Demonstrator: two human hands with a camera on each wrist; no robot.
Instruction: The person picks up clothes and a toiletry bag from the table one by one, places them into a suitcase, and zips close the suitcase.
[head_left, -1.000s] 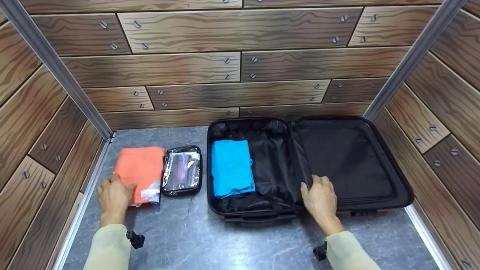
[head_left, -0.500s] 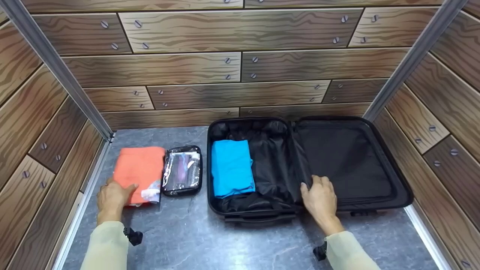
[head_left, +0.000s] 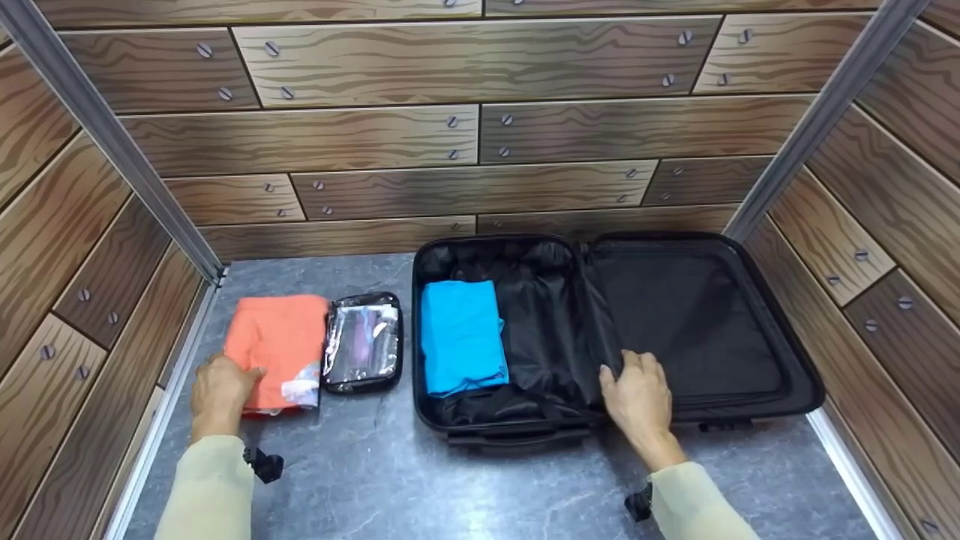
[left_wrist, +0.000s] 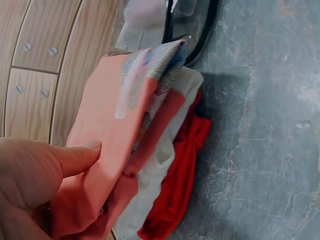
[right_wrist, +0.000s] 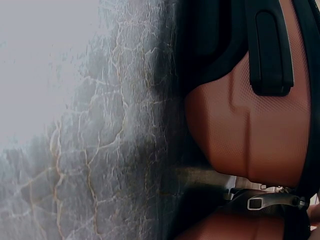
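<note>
Folded clothes (head_left: 281, 337), orange uppermost, lie left of a clear pouch (head_left: 363, 341); left hand (head_left: 221, 388) pinches their left edge, thumb above, fingers hidden. Right hand (head_left: 640, 391) straddles the middle rim of an open suitcase (head_left: 697, 322), grip unclear. Seemingly the grasping step; lifting would call for catching every layer.

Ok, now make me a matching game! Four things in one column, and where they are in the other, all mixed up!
Things:
1. folded bright blue cloth
2. black zip pouch with a clear plastic top
3. folded coral-orange cloth
4. person's right hand

Places:
A. under the left hand's thumb
B. near where the halves of the open, black-lined suitcase meet
C. inside the suitcase
D. between the coral-orange cloth and the suitcase

Right pairs: 1-C, 2-D, 3-A, 4-B.
</note>
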